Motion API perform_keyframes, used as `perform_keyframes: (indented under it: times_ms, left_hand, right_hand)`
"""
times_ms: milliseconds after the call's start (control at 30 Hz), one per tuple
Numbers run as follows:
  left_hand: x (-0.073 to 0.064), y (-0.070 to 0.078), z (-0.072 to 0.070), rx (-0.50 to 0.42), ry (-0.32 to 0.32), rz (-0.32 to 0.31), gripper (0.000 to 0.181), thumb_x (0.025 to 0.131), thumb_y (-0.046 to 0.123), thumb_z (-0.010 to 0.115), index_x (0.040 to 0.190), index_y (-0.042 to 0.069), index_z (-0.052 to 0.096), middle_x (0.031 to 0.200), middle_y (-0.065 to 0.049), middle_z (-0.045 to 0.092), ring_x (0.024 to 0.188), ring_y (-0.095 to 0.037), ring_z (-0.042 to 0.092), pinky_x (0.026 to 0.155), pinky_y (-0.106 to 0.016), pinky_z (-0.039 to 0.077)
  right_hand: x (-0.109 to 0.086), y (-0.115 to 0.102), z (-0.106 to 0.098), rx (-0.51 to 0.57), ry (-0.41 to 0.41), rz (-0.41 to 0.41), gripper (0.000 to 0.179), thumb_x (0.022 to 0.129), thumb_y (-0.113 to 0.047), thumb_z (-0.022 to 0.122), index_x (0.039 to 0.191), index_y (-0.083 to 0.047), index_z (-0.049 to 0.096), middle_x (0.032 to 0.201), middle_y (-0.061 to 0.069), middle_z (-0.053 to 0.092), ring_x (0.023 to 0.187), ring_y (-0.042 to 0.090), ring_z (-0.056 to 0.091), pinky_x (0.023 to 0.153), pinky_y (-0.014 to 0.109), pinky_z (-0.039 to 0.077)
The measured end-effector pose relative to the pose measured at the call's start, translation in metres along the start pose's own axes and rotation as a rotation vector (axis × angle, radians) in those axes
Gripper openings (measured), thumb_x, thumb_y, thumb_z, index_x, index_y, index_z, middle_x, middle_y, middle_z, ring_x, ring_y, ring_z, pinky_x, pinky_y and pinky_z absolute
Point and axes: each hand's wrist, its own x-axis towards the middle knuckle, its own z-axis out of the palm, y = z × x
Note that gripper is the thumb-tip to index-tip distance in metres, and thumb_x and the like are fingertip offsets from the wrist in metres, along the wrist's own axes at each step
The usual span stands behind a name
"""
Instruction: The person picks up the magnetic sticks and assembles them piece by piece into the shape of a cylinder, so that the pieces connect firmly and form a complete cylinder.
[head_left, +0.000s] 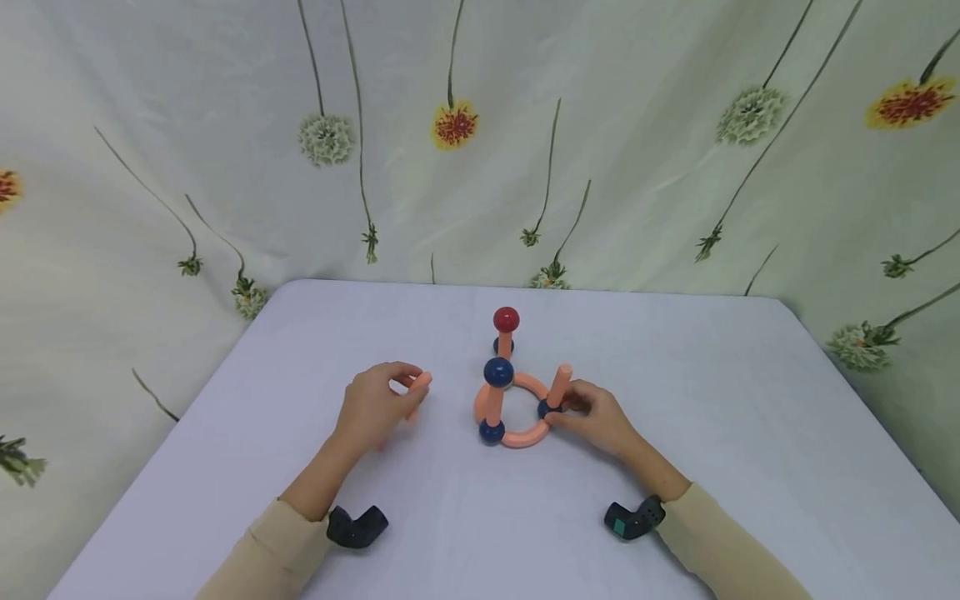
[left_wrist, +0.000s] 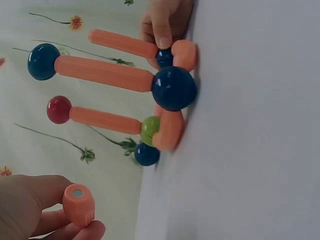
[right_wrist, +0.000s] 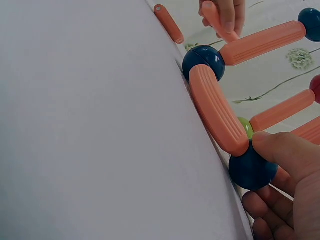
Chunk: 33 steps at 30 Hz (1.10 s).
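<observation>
My left hand (head_left: 377, 404) holds an orange magnetic rod (left_wrist: 80, 207) between thumb and fingers, left of the built frame and above the table. My right hand (head_left: 597, 419) pinches a dark blue ball (right_wrist: 252, 167) on the frame's right side; an upright rod (head_left: 559, 385) stands on that ball. Curved orange rods (head_left: 527, 438) form a ring on the table. Another upright rod (head_left: 494, 406) rises from the near blue ball (head_left: 491, 432) and carries a blue ball (head_left: 498, 372) on top. At the back, a green ball (left_wrist: 150, 131) bears a rod topped by a red ball (head_left: 506, 319).
A loose orange rod (right_wrist: 169, 23) lies on the white table (head_left: 675, 358), mostly hidden by the left hand in the head view. Another blue ball (left_wrist: 146, 154) sits at the frame's back. A flower-print cloth (head_left: 645, 150) hangs behind the table.
</observation>
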Motion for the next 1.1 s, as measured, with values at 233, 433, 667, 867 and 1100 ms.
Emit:
perform_keyframes:
  times_ms: [233, 433, 667, 867, 1100]
  left_hand:
    - [0.020, 0.030, -0.006, -0.054, -0.034, 0.024, 0.038, 0.089, 0.040, 0.070, 0.114, 0.012, 0.072, 0.096, -0.002, 0.067, 0.071, -0.014, 0.063, 0.059, -0.031, 0.045]
    - [0.037, 0.052, -0.005, -0.106, -0.056, 0.049, 0.035, 0.089, 0.032, 0.072, 0.117, 0.011, 0.070, 0.093, -0.003, 0.067, 0.071, -0.017, 0.061, 0.060, -0.031, 0.046]
    - [0.050, 0.071, 0.002, -0.158, -0.083, 0.045, 0.033, 0.089, 0.029, 0.071, 0.117, 0.011, 0.070, 0.091, -0.006, 0.066, 0.068, -0.019, 0.061, 0.059, -0.031, 0.047]
    - [0.057, 0.079, 0.005, -0.182, -0.086, 0.037, 0.032, 0.089, 0.030, 0.071, 0.116, 0.012, 0.071, 0.091, -0.005, 0.067, 0.068, -0.020, 0.062, 0.059, -0.032, 0.046]
    - [0.062, 0.088, 0.004, -0.186, -0.096, 0.062, 0.031, 0.089, 0.031, 0.072, 0.112, 0.010, 0.072, 0.097, -0.006, 0.067, 0.066, -0.020, 0.062, 0.058, -0.032, 0.048]
  right_hand:
    - [0.001, -0.005, -0.001, 0.007, -0.026, 0.078, 0.030, 0.081, -0.009, 0.079, 0.107, 0.002, 0.068, 0.098, 0.008, 0.067, 0.089, 0.027, 0.061, 0.079, 0.031, 0.049]
    - [0.001, -0.004, -0.001, -0.001, -0.023, 0.077, 0.030, 0.081, -0.008, 0.079, 0.108, 0.001, 0.068, 0.096, 0.007, 0.067, 0.087, 0.026, 0.060, 0.078, 0.031, 0.048]
    - [0.003, -0.003, -0.001, 0.000, -0.032, 0.115, 0.030, 0.081, -0.013, 0.080, 0.106, -0.004, 0.069, 0.094, 0.002, 0.065, 0.088, 0.018, 0.060, 0.080, 0.029, 0.049]
    - [0.002, -0.004, -0.001, -0.002, -0.041, 0.101, 0.029, 0.082, -0.014, 0.079, 0.107, -0.004, 0.069, 0.095, 0.002, 0.066, 0.088, 0.018, 0.060, 0.080, 0.029, 0.050]
    - [0.002, -0.006, 0.000, 0.000, -0.037, 0.111, 0.030, 0.082, -0.012, 0.079, 0.107, -0.001, 0.068, 0.095, 0.005, 0.066, 0.088, 0.022, 0.060, 0.081, 0.031, 0.049]
